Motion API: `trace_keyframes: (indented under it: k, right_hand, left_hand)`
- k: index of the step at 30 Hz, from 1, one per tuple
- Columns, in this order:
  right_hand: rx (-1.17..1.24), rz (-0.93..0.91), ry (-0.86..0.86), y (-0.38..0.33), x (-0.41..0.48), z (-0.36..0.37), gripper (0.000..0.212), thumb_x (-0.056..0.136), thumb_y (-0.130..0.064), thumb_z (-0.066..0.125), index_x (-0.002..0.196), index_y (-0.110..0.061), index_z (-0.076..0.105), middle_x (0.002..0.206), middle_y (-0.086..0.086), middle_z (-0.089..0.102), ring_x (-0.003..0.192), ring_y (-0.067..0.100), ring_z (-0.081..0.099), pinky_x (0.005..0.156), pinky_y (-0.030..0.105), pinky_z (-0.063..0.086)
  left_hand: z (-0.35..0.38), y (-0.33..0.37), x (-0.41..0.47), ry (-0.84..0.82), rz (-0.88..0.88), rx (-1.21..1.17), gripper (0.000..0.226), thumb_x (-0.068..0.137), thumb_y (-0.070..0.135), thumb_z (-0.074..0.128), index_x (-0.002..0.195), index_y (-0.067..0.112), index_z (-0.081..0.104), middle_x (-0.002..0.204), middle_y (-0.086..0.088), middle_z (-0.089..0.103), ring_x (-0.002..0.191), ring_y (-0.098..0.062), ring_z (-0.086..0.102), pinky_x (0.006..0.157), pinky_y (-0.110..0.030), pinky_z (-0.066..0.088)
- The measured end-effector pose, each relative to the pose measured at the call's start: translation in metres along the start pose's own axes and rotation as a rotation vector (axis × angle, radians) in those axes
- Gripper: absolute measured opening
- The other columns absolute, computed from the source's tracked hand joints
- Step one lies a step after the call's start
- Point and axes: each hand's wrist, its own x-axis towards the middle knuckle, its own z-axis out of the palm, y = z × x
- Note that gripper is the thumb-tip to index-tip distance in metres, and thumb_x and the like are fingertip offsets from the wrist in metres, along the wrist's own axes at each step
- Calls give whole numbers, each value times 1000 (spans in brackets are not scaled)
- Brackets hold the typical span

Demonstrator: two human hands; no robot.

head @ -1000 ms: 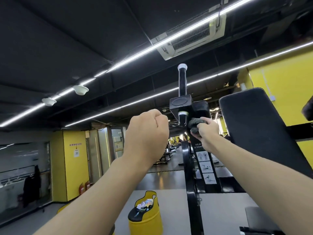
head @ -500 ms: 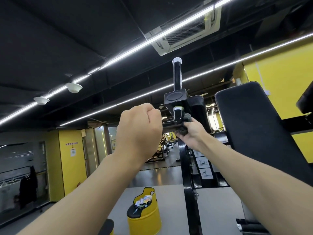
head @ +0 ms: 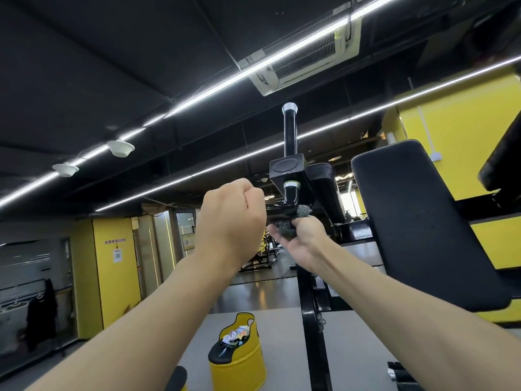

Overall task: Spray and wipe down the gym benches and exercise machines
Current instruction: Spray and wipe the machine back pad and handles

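Now right hand (head: 303,245) grips grey cloth (head: 285,229) lower, under machine handle (head: 290,197); left hand (head: 231,218) clenched.
Yellow bin (head: 239,366) holds crumpled litter (head: 235,335).

Above the hands: the upright black post (head: 290,131) and its square block (head: 287,168) stand just over the handle bar (head: 277,211) and close the way straight up.
On the bar: the left hand (head: 231,221) grips one end; the right hand (head: 303,241) wraps the grey cloth (head: 286,230) round it; only a narrow gap between them.
Left side: open air.
Right side: the large back pad (head: 417,221) stands close beside the right forearm.
Below: the black upright frame (head: 313,320) is under the right hand; the yellow bin (head: 239,362) is well below.
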Motion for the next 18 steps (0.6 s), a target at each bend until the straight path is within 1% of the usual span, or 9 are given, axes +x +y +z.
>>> trace_keyframes:
  k: [2, 4, 7, 9, 11, 12, 14, 18]
  right_hand:
    - [9, 12, -12, 3, -13, 4, 34, 101, 4, 31, 133, 2, 42, 122, 32, 57, 87, 39, 66, 57, 38, 59]
    - [31, 21, -31, 5, -26, 9, 33, 101, 5, 30, 133, 5, 41, 113, 31, 60, 74, 35, 67, 54, 37, 59]
    - [38, 14, -60, 3, -51, 18, 30, 101, 6, 31, 127, 6, 46, 93, 24, 64, 55, 26, 68, 51, 35, 57]
    - [43, 15, -71, 3, -65, 24, 28, 100, 8, 30, 120, 4, 50, 84, 20, 64, 46, 23, 66, 51, 37, 56]
    - [33, 23, -75, 3, -75, 29, 27, 100, 7, 30, 115, 3, 52, 84, 20, 64, 51, 25, 67, 48, 35, 56]
    - [26, 28, -73, 4, -80, 30, 27, 100, 7, 30, 116, 3, 52, 89, 21, 63, 59, 27, 67, 46, 34, 56]
    - [10, 38, -77, 6, -86, 32, 31, 100, 6, 32, 125, 1, 48, 102, 23, 60, 74, 30, 63, 45, 33, 55]
    - [-45, 46, -102, 8, -100, 33, 38, 97, 4, 35, 133, -2, 44, 112, 24, 59, 78, 30, 63, 50, 33, 56]
  left_hand:
    - [-1, 2, -1, -4, -6, 11, 49, 78, 34, 30, 75, 3, 66, 56, -10, 56, 64, -31, 58, 64, -52, 50]
    - [-3, 5, -1, -6, -17, 26, 48, 77, 33, 30, 76, 3, 67, 57, -10, 56, 65, -30, 57, 65, -50, 50]
    - [-5, 8, -2, -23, -27, 43, 47, 77, 33, 30, 77, 4, 67, 61, -9, 58, 68, -28, 57, 65, -48, 49]
    - [-5, 7, -3, -32, -32, 47, 47, 78, 33, 30, 77, 5, 67, 63, -8, 59, 70, -27, 58, 66, -47, 49]
    - [-5, 6, -2, -32, -38, 46, 46, 79, 34, 30, 76, 6, 66, 64, -6, 60, 71, -26, 58, 68, -46, 50]
    - [-5, 6, -2, -32, -40, 46, 46, 79, 34, 30, 76, 7, 66, 65, -6, 60, 72, -26, 58, 68, -46, 50]
    - [-5, 7, -2, -33, -46, 48, 45, 79, 35, 30, 75, 7, 65, 65, -6, 61, 72, -27, 58, 69, -47, 50]
    - [-6, 9, -3, -32, -62, 41, 45, 79, 35, 30, 74, 7, 64, 67, -6, 61, 73, -26, 58, 71, -48, 50]
